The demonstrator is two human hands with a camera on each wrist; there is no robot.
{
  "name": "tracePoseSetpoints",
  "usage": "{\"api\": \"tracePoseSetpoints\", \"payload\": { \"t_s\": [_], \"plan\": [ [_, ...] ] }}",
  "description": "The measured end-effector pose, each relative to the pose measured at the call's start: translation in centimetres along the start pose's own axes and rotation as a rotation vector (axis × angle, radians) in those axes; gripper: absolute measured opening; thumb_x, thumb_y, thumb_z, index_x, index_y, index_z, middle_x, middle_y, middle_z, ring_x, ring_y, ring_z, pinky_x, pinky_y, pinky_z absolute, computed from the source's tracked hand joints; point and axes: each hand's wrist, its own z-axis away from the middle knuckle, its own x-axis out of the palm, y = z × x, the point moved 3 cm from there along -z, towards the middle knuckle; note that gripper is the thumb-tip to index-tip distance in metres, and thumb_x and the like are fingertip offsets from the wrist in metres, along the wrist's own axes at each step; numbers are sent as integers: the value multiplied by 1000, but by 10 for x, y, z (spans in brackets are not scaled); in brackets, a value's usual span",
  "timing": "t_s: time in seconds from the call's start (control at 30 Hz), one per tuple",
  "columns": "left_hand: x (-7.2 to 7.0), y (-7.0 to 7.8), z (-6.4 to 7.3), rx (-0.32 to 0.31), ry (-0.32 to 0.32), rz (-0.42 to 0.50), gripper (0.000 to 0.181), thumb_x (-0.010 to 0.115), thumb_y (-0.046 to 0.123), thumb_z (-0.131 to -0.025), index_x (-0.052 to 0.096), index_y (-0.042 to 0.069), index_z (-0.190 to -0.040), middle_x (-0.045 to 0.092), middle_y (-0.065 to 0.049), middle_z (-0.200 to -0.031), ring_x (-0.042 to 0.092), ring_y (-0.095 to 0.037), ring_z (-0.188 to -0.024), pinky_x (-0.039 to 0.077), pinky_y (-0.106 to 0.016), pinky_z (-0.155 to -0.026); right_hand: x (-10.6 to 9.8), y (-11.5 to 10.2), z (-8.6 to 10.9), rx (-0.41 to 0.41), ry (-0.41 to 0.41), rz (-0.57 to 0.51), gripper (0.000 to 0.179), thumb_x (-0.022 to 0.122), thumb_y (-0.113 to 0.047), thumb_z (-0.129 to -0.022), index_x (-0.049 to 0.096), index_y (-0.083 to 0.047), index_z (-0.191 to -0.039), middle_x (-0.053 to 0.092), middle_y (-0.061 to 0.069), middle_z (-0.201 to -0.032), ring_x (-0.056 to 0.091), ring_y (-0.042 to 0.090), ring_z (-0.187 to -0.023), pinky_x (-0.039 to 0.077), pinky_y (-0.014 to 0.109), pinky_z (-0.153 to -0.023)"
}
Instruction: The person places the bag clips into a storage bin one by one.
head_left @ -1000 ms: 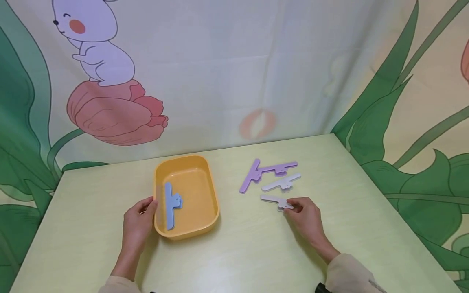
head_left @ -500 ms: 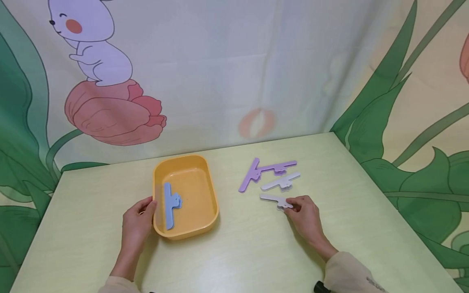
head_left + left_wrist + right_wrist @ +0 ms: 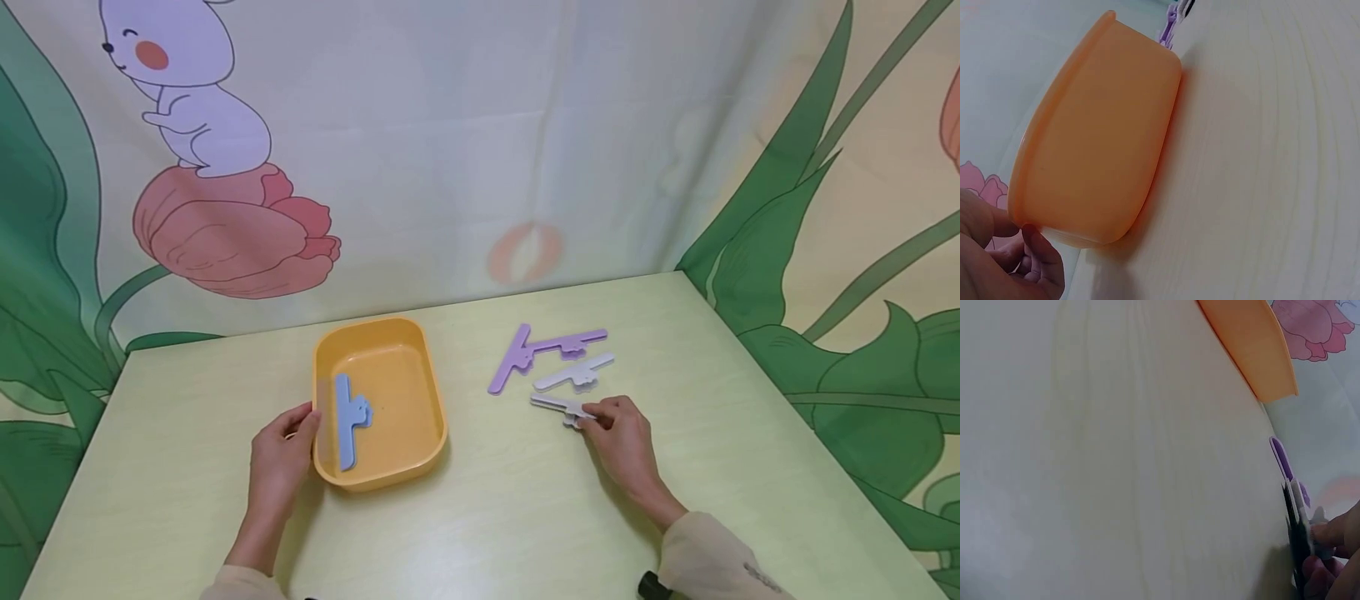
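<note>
My left hand (image 3: 281,454) grips the left rim of a yellow plastic tray (image 3: 408,392), thumb and fingers pinching its edge; the left wrist view shows the tray's outer wall (image 3: 1104,125) close up. Inside the tray lies a blue bag clip (image 3: 346,425). My right hand (image 3: 622,442) pinches the handle end of a pale grey bag clip (image 3: 551,403), whose long bar points left. In the right wrist view that clip is dark and partly hidden by the fingers (image 3: 1329,534). Just beyond it lies a pale lilac clip (image 3: 558,377).
Two purple bag clips (image 3: 513,358) (image 3: 592,337) lie touching or nearly touching behind the pale lilac one. The light wooden table (image 3: 480,517) ends at a printed curtain (image 3: 420,167) along its back edge.
The grey clip in my right hand has tilted, and its two bars now show slightly apart at the left end. My right hand has shifted slightly up and left. The left hand and tray stay put.
</note>
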Motion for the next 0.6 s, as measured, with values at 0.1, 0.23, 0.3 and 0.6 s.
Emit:
{"api": "tracePoseSetpoints", "payload": {
  "t_s": [0.1, 0.23, 0.3, 0.6],
  "plan": [
    [0, 0, 0, -3, -4, -2, 47, 53, 28, -109, 54, -1, -147, 58, -21, -131, 56, -27, -108, 47, -13, -67, 0, -1, -2, -7, 22, -4, 18, 79, -2, -90, 79, 4, -106, 65, 13, -100, 60, 24, -88, 47, 25, -73],
    [-1, 0, 0, -7, -13, -3, 47, 53, 28, -109, 54, -1, -146, 58, -22, -131, 56, -27, -107, 48, -14, -67, 0, -3, -4, -15, 46, -18, 16, 79, -2, -90, 80, 3, -105, 67, 12, -100, 63, 25, -89, 49, 25, -74],
    [-1, 0, 0, -10, -18, -4, 47, 53, 28, -109, 54, -1, -147, 58, -22, -132, 56, -27, -107, 48, -14, -67, 0, -4, -4, -16, 53, -23, 16, 79, -3, -90, 80, 2, -105, 68, 12, -99, 63, 24, -89, 49, 24, -74],
    [-1, 0, -1, -5, -24, -1, 47, 53, 27, -109, 53, 0, -147, 58, -20, -131, 56, -27, -107, 48, -13, -68, -3, -12, -4, -100, 110, -66, 14, 82, -4, -88, 82, -3, -102, 71, 7, -93, 63, 18, -78, 47, 17, -67]
  ]
}}
